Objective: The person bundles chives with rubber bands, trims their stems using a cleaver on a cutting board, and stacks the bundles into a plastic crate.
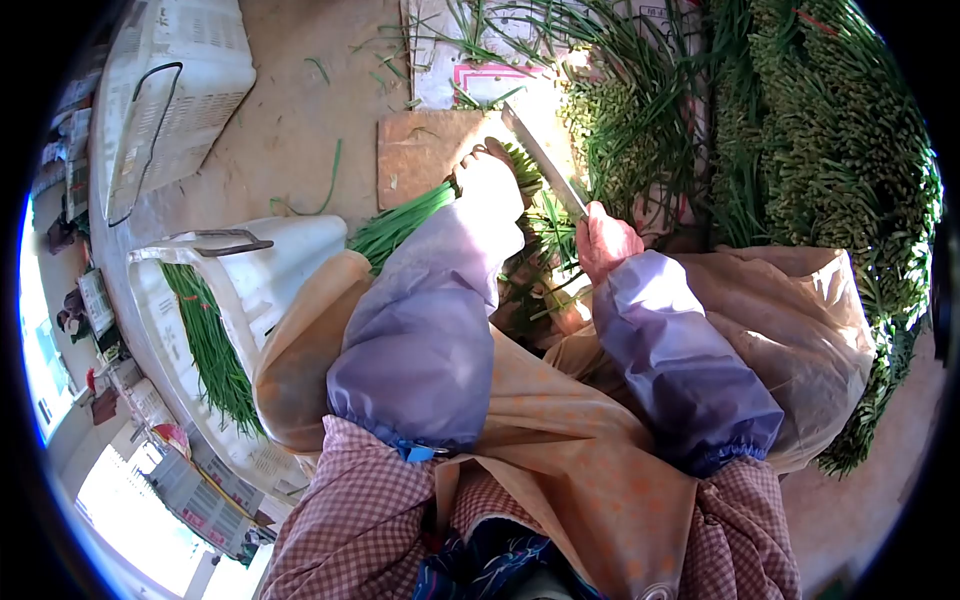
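The right hand (608, 240), below a purple sleeve cover (690, 350), grips a knife (545, 157), its blade slanting just beside the ends of a bunch of green stalks (405, 225). The left hand (490, 178) (washed pale by sunlight) seems closed around that bunch at the edge of a wooden board (420, 150); a large heap (820, 130) of similar stalks lies farther right.

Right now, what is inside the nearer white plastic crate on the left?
Long, thin green stalks lie inside the crate; whatever is beneath them is covered. The brown apron hides part of the crate.
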{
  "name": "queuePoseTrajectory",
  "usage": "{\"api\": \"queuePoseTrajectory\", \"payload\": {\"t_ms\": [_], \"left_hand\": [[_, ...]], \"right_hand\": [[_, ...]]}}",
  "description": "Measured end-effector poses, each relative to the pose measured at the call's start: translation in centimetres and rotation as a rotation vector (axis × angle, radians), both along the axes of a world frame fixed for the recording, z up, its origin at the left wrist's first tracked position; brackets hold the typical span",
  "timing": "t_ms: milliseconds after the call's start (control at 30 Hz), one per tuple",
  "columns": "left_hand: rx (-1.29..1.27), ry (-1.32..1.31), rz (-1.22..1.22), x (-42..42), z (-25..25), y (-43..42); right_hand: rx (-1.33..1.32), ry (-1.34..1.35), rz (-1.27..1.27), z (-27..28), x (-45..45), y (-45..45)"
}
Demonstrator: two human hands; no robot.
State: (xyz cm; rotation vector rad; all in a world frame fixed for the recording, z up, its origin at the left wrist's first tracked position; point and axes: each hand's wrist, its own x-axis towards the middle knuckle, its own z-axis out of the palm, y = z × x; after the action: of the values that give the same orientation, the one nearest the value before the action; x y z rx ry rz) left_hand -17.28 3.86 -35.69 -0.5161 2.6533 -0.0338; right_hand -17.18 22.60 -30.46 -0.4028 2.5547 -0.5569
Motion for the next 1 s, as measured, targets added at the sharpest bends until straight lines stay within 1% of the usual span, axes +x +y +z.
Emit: {"api": "queuePoseTrajectory", "payload": {"t_ms": [100,167,200,233,300,333,400,433,500,567,600,633,700,733,767,800,833,867,900,933,967,1000], "left_hand": [[-0.041,0.078,-0.042,0.9,-1.9,-0.2],[-0.064,0.101,-0.079,1.3,-3.7,-0.5],[-0.078,0.11,-0.101,1.6,-4.8,-0.7],[-0.089,0.12,-0.121,1.5,-4.7,-0.9],[-0.095,0.149,-0.13,1.4,-4.3,-0.9],[-0.054,0.209,-0.097,0.7,-1.7,-0.6],[-0.028,0.269,-0.096,0.9,-1.9,-0.7],[-0.018,0.307,-0.094,0.8,-2.0,-0.8],[0.032,0.266,-0.095,0.7,-2.1,-1.1],[0.09,0.239,-0.136,0.5,-2.0,-1.7],[0.048,0.259,-0.063,0.5,-2.0,-1.4],[0.074,0.297,-0.132,1.5,-3.3,-1.7],[0.113,0.401,-0.28,1.7,-5.7,-3.1],[0.082,0.289,-0.3,1.2,-4.2,-2.9],[0.051,0.178,-0.319,0.2,-1.1,-2.1],[0.05,0.194,-0.32,0.0,-0.9,-2.0],[0.049,0.209,-0.322,-0.1,-0.6,-1.9],[0.074,0.347,-0.311,0.3,-1.9,-2.4],[0.091,0.404,-0.331,1.1,-3.0,-2.7],[0.107,0.46,-0.352,1.6,-3.0,-2.9],[0.122,0.515,-0.375,2.0,-3.1,-3.0],[0.147,0.56,-0.397,2.6,-5.4,-3.9]], "right_hand": [[0.04,-0.05,0.004,0.4,-0.8,-0.1],[0.094,-0.103,-0.005,1.6,-1.7,-0.5],[0.06,-0.082,-0.005,1.8,-1.8,-0.7],[0.025,-0.063,-0.006,1.7,-1.8,-0.9],[0.036,-0.103,-0.009,-0.2,-1.9,-1.7],[0.176,-0.202,-0.018,-0.3,-3.1,-3.3],[0.016,-0.026,-0.096,-3.7,-2.9,-4.6],[-0.024,0.033,-0.088,-4.4,-3.2,-5.2],[-0.066,0.062,0.036,-5.2,-3.5,-4.7],[-0.122,0.08,0.153,-3.5,-3.3,-2.7],[-0.152,0.056,0.136,-3.1,-2.8,-1.9],[-0.167,-0.025,0.049,-3.6,-1.9,-1.3],[-0.176,-0.258,-0.309,-7.1,-0.1,-1.6],[-0.088,-0.257,-0.335,-8.4,-0.1,-2.3],[0.026,-0.244,-0.21,-6.8,-0.9,-3.0],[0.133,-0.224,-0.082,-4.9,-1.8,-3.9],[0.011,-0.127,-0.064,-5.1,-1.9,-4.3],[0.014,-0.162,-0.012,-5.9,-2.7,-5.3],[-0.05,-0.029,-0.036,-7.7,-2.2,-5.5],[-0.108,0.107,-0.054,-10.0,-1.6,-5.5],[-0.15,0.113,0.023,-10.0,-1.2,-4.8],[-0.196,0.144,0.104,-9.5,-2.0,-4.4]]}}
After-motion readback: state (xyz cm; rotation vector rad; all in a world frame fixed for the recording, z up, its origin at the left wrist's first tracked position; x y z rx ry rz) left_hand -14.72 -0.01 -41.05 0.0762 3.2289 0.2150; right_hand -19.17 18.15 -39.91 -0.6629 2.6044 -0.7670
